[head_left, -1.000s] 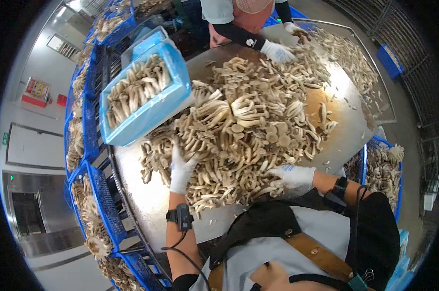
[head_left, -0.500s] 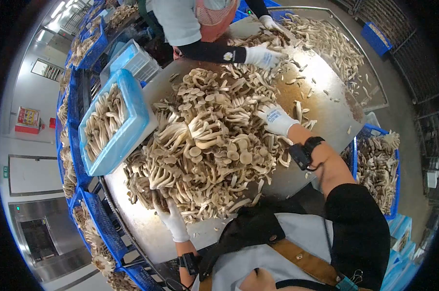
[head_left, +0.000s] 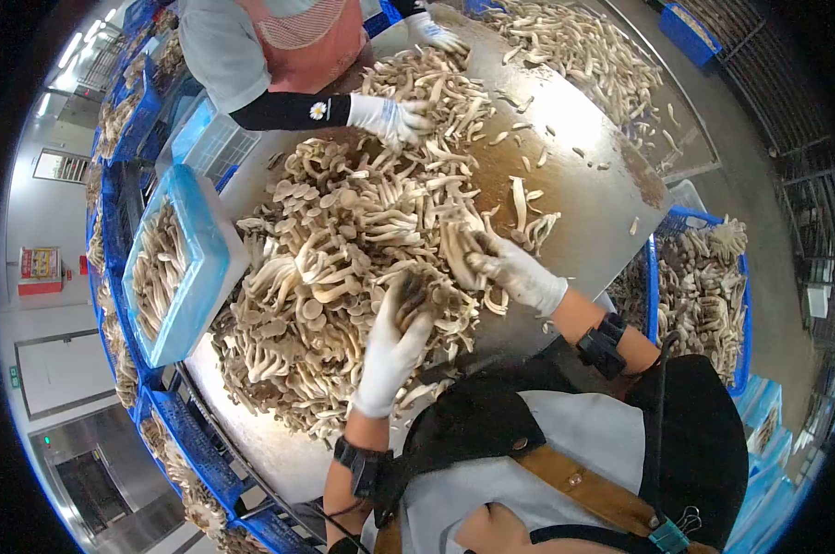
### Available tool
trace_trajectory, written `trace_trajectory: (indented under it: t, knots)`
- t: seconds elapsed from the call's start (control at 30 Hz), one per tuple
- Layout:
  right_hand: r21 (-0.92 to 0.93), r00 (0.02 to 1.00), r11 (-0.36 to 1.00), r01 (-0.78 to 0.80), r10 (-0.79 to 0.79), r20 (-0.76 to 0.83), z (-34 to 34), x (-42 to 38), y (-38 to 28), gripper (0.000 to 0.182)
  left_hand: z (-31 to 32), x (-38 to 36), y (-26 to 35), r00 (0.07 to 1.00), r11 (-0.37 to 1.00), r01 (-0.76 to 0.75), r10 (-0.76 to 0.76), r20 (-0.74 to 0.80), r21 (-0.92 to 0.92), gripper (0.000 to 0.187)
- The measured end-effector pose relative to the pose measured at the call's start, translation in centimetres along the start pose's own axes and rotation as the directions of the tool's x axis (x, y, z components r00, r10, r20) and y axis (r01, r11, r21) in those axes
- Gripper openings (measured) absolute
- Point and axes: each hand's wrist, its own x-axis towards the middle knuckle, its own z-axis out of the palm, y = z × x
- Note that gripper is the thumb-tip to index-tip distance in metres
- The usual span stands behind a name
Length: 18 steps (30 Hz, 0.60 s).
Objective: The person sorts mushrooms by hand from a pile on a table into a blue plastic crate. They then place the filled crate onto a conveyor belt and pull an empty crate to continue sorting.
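— Both hands are in the mushroom pile (head_left: 343, 268), mid-frame on the table (head_left: 583, 194)?

— Yes, apart. The left hand (head_left: 391, 351) has its fingers curled into a clump at the pile's near edge; the right hand (head_left: 514, 270) is closed on a bunch of stems at the pile's right edge.

— Which way does the heap run?

— From lower left toward the co-worker's gloved hand (head_left: 380, 118) at upper centre. The left hand is nearer its bulk.
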Motion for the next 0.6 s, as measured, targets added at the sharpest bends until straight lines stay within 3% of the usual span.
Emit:
trace_trajectory:
  t: [0.07,0.1,0.13,0.17,0.23,0.3,0.33,0.37,0.43,0.47,0.5,0.53,0.57,0.6]
  knots:
    - [0.168,1.000,0.986,0.001,-0.004,0.015,1.1,0.0,0.9,0.053,1.7,2.5,-0.5,0.998,1.000,0.013,-0.012,0.062,-0.015,0.060]
    - [0.150,0.999,0.988,0.027,-0.031,0.028,1.8,-0.6,0.7,0.044,2.3,2.9,-0.9,0.995,0.994,0.050,-0.041,0.091,-0.093,0.059]
    - [-0.216,0.997,0.973,0.076,-0.077,0.007,2.5,-1.4,-0.6,0.041,2.9,3.2,-1.1,0.995,0.994,0.068,-0.061,0.080,-0.091,0.054]
    - [-0.569,0.991,0.812,0.134,-0.097,0.095,1.8,-1.3,-0.4,0.039,3.2,3.4,-1.7,0.994,0.992,0.086,-0.080,0.068,-0.089,0.048]
    - [-0.768,0.938,0.569,0.295,-0.326,0.119,1.7,-1.7,1.1,0.037,2.5,3.7,-4.6,0.983,0.965,0.186,-0.183,0.031,-0.183,0.038]
    - [-0.331,0.956,0.940,0.086,-0.172,-0.239,0.8,-0.9,2.8,0.036,2.2,3.3,-5.8,0.973,0.900,0.217,-0.232,0.007,-0.377,0.029]
    - [-0.041,0.931,0.999,0.008,-0.022,-0.365,0.7,-0.7,2.9,0.035,2.5,3.1,-5.8,0.974,0.834,0.192,-0.227,-0.004,-0.517,0.025]
    - [0.068,0.903,0.981,0.179,-0.137,-0.407,0.9,-1.0,2.4,0.036,2.8,3.0,-5.8,0.974,0.747,0.161,-0.226,-0.019,-0.644,0.021]
    - [-0.372,0.951,0.928,0.019,-0.131,-0.280,0.0,-1.5,3.7,0.038,4.3,2.4,-5.4,1.000,0.871,-0.009,0.002,-0.016,-0.492,0.019]
    - [-0.717,0.949,0.679,0.161,-0.307,-0.078,0.7,-2.5,3.1,0.039,5.4,2.3,-6.3,0.992,0.856,0.099,-0.126,-0.019,-0.507,0.021]
    - [-0.785,0.927,0.542,0.300,-0.361,0.105,-0.8,-2.0,6.7,0.031,6.2,2.2,-7.1,0.968,0.828,0.203,-0.250,-0.020,-0.523,0.024]
    - [-0.725,0.962,0.661,0.193,-0.275,0.006,-0.1,-2.7,4.0,0.030,6.4,2.3,-6.6,0.974,0.864,0.193,-0.225,-0.013,-0.464,0.035]
    - [-0.645,0.981,0.760,0.080,-0.175,-0.084,0.5,-3.2,1.3,0.029,6.9,2.7,-5.5,0.976,0.857,0.165,-0.214,-0.046,-0.489,0.026]
    - [-0.824,0.873,0.512,0.242,-0.486,-0.045,-2.1,-2.5,4.2,0.029,6.5,2.7,-5.2,0.973,0.885,0.205,-0.232,-0.015,-0.417,0.022]
